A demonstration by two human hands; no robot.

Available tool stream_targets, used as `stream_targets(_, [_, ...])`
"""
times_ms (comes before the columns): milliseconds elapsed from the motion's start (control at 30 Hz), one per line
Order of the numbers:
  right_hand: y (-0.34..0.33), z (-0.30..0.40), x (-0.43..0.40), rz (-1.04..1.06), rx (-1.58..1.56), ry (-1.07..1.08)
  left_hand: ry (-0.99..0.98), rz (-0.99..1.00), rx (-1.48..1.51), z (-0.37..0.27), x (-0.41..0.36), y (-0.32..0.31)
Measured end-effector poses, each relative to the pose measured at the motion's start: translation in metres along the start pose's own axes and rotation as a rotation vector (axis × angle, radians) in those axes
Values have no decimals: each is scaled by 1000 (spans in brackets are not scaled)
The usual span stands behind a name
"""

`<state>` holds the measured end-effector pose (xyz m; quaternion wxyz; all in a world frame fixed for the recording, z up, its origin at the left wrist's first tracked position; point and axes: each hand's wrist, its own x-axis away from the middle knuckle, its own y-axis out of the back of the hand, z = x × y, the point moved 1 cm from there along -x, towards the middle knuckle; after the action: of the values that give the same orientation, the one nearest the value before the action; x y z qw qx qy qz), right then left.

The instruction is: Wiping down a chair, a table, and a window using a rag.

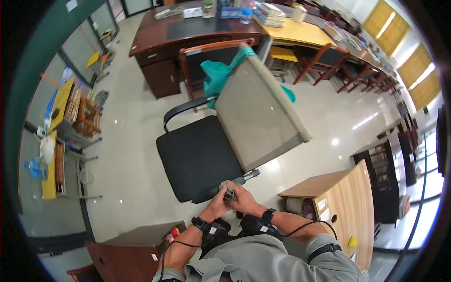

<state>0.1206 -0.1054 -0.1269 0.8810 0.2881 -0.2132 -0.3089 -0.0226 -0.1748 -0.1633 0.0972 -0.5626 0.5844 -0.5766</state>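
Both my hands are closed around a small bunched grey cloth (pixel 229 194), low in front of my body. My left hand (pixel 216 206) grips it from the left, thumb along its side. From the right, my right hand (pixel 245 199) presses against the same cloth. Just beyond them stands an office chair with a black seat (pixel 197 155) and a beige mesh backrest (pixel 255 109). The chair's near armrest (pixel 229 186) is right by the cloth; whether they touch I cannot tell. A teal cloth (pixel 218 75) hangs from the top corner of the backrest.
Beyond the chair is a dark wooden desk (pixel 151 42) with books and a bottle on it. A light wooden desk (pixel 347 197) stands at right, a reddish-brown one (pixel 123 262) at lower left. Yellow-topped small desks (pixel 49 176) line the left wall. Black cables run along my arms.
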Motion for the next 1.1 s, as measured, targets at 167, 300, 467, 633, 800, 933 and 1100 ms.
stream_targets(167, [64, -18, 22, -212, -93, -68, 45, 104, -357, -25, -17, -67])
stream_targets(300, [121, -52, 42, -206, -174, -163, 78, -42, -801, -43, -36, -108])
stream_targets(467, [192, -71, 58, -314, -648, -433, -298, -220, -1180, -72, -75, -156])
stream_targets(633, [245, -99, 64, -471, -995, -398, -668, -387, -1558, -66, -114, -207])
stream_targets(800, [274, -116, 60, -514, -1111, -335, -849, -581, -1682, -47, -150, -233])
stream_targets(933, [271, -123, 54, -494, -1141, -334, -918, -681, -1566, -41, -172, -243])
stream_targets(1100, [274, -128, 43, -480, -1052, -266, -839, -739, -1517, -41, -174, -253])
